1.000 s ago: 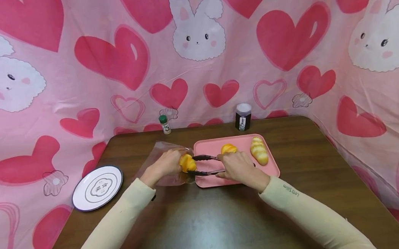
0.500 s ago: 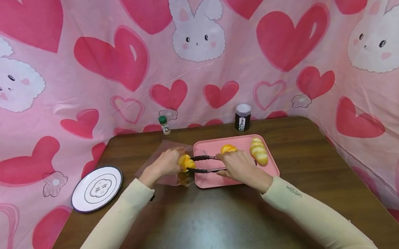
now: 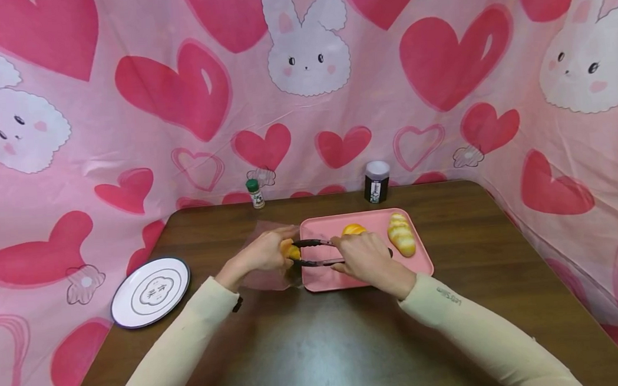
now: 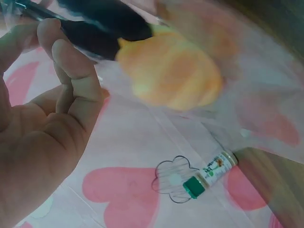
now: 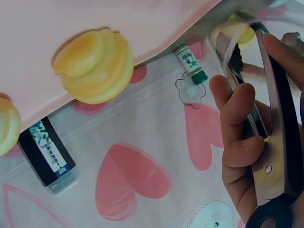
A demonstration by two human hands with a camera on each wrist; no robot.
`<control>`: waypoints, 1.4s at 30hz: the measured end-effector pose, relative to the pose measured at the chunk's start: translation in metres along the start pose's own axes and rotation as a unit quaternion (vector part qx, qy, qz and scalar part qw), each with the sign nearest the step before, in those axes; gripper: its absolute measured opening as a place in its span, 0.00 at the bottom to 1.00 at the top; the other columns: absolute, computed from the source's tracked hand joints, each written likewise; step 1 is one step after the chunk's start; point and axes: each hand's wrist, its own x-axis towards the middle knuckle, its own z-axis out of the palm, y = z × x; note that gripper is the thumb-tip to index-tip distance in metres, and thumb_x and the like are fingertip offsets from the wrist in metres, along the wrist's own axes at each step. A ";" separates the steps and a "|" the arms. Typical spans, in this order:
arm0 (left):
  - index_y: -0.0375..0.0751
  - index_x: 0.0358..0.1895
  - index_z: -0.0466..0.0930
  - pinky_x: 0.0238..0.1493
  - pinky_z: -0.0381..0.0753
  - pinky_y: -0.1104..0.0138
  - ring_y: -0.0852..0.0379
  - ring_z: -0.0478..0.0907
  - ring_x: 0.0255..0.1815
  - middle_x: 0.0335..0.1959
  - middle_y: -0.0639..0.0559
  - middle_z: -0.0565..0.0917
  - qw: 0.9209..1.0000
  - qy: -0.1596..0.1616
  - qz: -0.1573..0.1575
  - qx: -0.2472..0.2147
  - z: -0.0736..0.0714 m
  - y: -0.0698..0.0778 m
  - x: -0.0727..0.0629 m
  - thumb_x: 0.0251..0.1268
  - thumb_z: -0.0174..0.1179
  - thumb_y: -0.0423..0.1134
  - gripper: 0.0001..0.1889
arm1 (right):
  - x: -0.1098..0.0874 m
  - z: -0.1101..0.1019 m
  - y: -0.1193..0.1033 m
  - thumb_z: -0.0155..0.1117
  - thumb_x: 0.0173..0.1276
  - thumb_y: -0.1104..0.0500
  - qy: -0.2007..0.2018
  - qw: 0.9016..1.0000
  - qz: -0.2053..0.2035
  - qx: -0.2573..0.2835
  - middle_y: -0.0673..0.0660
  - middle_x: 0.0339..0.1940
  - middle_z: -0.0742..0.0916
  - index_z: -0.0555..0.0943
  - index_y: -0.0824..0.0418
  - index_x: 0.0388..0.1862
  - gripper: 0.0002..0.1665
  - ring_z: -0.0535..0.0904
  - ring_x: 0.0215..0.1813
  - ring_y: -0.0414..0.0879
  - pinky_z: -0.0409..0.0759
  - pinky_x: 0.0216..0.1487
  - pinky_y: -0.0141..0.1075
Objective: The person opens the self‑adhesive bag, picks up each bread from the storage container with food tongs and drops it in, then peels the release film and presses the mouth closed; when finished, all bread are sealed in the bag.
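Note:
My left hand (image 3: 259, 252) pinches the edge of a clear plastic bag (image 3: 266, 280) left of the pink tray. In my right hand (image 3: 368, 259) is a pair of tongs (image 3: 318, 263) with black tips, pointing left into the bag's mouth. A yellow-orange bread roll (image 4: 171, 71) lies at the tong tips, seen through the plastic in the left wrist view. Behind it is a blurred orange-brown shape. On the pink tray (image 3: 327, 281) rest another bread roll (image 5: 95, 66), partly behind my right hand in the head view, and a long scored loaf (image 3: 401, 234).
A white plate (image 3: 129, 298) with a dark rim is at the table's left edge. A green-capped shaker (image 3: 255, 194) and a black jar with a pale lid (image 3: 377, 182) stand along the back, before a pink heart-patterned cloth (image 3: 390, 129).
The tong tips and the roll sit slightly deeper in the bag, and less of the roll shows beside my left hand. The bag's far part has shifted right. The tray stays put.

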 end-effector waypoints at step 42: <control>0.30 0.71 0.66 0.73 0.67 0.49 0.40 0.66 0.74 0.73 0.35 0.68 0.996 0.009 0.013 -0.083 0.008 0.021 0.003 0.53 0.69 0.35 0.40 | 0.016 0.011 -0.014 0.77 0.50 0.33 0.045 0.998 0.014 0.038 0.50 0.13 0.75 0.72 0.58 0.34 0.35 0.73 0.16 0.51 0.65 0.14 0.42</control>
